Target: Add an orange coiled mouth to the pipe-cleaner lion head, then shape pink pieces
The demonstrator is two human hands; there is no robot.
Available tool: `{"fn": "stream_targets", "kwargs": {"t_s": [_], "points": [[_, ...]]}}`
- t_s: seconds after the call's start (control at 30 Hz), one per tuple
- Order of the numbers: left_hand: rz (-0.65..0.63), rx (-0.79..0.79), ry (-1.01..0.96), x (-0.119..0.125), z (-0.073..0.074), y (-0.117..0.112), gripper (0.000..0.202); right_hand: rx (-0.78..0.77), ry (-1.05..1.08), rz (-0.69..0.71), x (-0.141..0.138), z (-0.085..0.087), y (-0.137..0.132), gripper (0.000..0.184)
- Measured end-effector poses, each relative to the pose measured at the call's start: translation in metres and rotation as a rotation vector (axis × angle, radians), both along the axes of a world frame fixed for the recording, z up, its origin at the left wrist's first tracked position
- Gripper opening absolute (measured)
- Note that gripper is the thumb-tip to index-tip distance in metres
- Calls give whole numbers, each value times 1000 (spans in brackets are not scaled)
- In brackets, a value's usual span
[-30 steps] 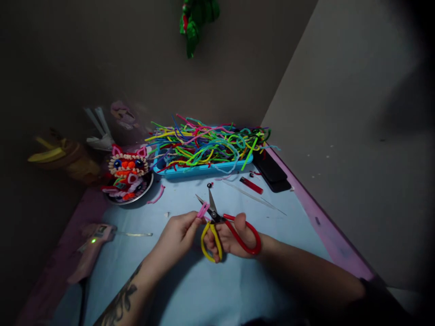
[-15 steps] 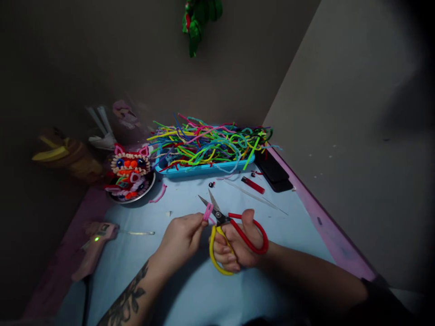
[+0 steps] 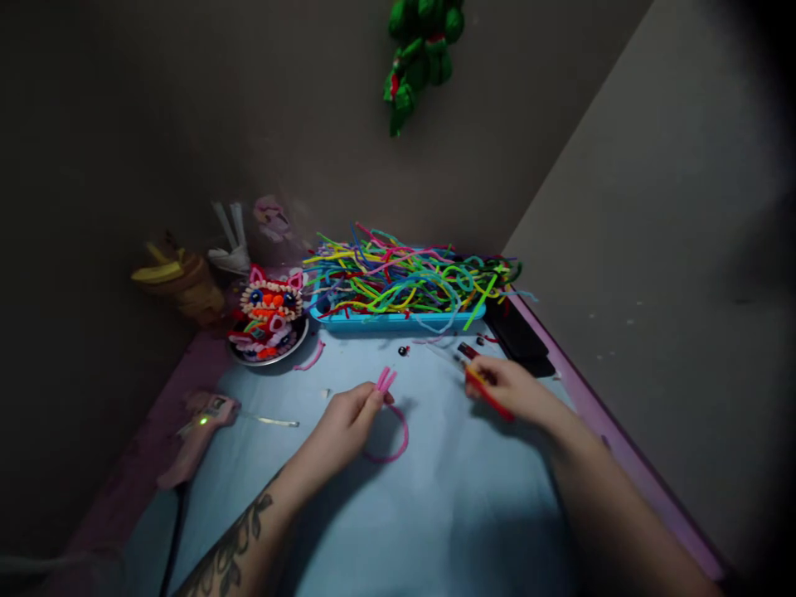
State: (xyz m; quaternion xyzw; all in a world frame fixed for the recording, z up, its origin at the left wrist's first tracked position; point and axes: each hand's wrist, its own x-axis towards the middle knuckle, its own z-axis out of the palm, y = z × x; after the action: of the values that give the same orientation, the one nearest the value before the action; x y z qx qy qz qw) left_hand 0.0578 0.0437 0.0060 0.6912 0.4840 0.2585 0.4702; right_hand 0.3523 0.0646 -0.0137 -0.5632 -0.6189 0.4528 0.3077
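My left hand [image 3: 346, 419] pinches a pink pipe cleaner [image 3: 390, 414] near its folded top; a pink loop of it curls down onto the light blue table cover [image 3: 435, 514]. Off to the right, my right hand [image 3: 513, 388] is closed round the red and yellow scissors [image 3: 483, 390], low over the table beside a red lighter [image 3: 468, 351]. The scissor blades are hidden under the hand.
A blue tray [image 3: 398, 319] heaped with coloured pipe cleaners stands at the back. A pipe-cleaner figure [image 3: 269, 319] sits on a metal plate at back left. A pink glue gun [image 3: 196, 431] lies at the left, a black phone [image 3: 519, 336] at the right by the wall.
My right hand has carried the scissors away from the pink pipe cleaner to the right, down near the lighter. The left hand still holds the pipe cleaner, whose loop now shows. The camera shifted.
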Motion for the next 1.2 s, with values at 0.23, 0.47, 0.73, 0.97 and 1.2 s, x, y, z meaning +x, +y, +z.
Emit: {"fn": "stream_targets", "kwargs": {"t_s": [0.23,0.47,0.73,0.97,1.2], "points": [[70,-307,-378,0,-10,0,49,234,-585,-2,-27,-6,-11,20],[-145,-211,-275,17,-7,-17,50,18,397,25,-87,-6,-40,41],[-274,15,89,10,9,-20,32,6,545,-257,-65,8,-29,42],[-150,173,422,-63,43,-9,31,398,202,-674,3,24,-26,25],[501,392,741,-158,64,52,30,452,106,-633,-1,18,-30,18]]}}
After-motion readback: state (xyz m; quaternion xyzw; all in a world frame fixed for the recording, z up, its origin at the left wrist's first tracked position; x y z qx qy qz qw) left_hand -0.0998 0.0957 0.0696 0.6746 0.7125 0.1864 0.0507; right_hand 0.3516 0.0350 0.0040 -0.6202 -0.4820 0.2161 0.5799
